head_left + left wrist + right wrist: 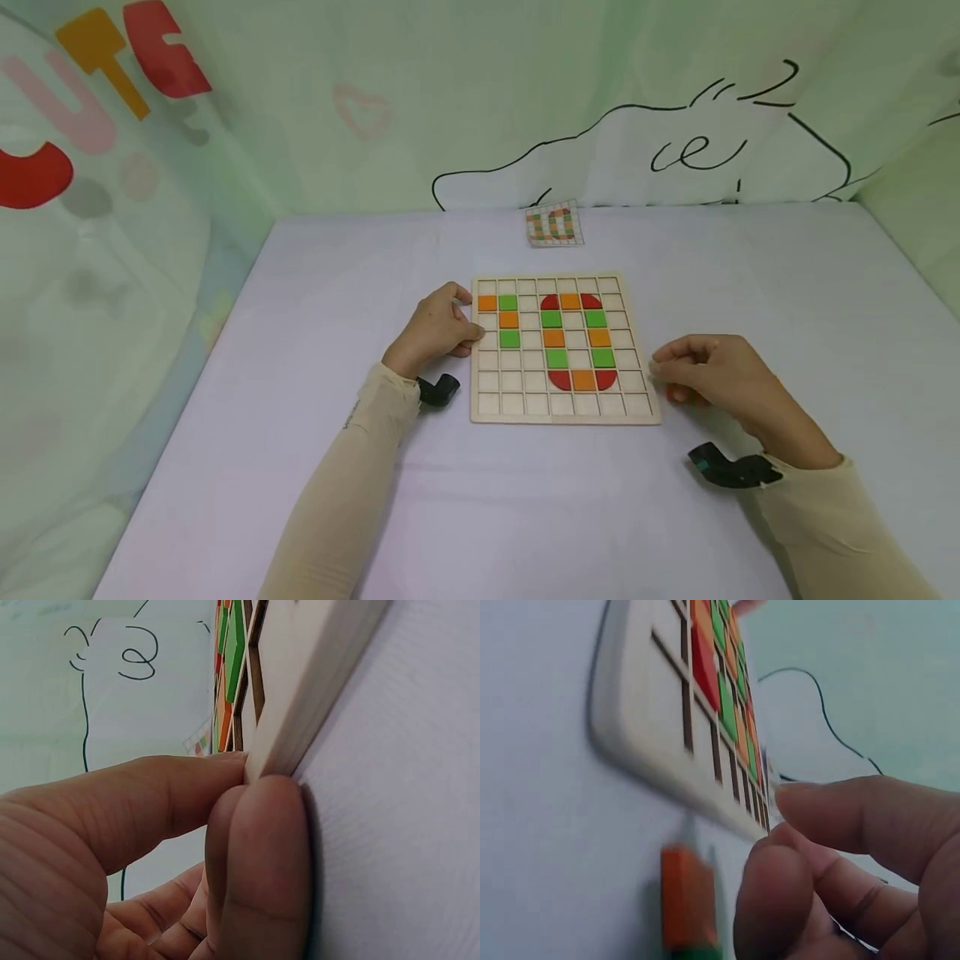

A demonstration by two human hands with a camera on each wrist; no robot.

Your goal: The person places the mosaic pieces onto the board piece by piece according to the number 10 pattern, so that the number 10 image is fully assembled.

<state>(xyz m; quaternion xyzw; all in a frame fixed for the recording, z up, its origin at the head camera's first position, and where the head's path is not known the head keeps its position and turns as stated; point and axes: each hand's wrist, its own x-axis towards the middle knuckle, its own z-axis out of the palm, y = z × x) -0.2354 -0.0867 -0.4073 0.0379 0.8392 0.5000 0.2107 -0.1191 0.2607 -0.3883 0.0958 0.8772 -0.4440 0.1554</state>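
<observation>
A square wooden grid board [570, 408] lies on the table, with a ring of red, orange and green tiles [557, 358] on its right half. Orange and green tiles [509, 339] form a short hooked line near its left edge. My left hand [437, 325] pinches the board's left edge between thumb and fingers, as the left wrist view also shows. Just off the right edge hovers my right hand [716, 371], its fingers loosely bent with nothing visible between them. An orange block [686, 892] with a green end shows blurred below the right fingers; the head view does not show it.
A small patterned card [555, 223] lies at the back of the white table [337, 275], behind the board. Black wrist devices sit below the left wrist [438, 390] and the right wrist [731, 468]. A printed curtain [300, 108] stands along the table's back edge.
</observation>
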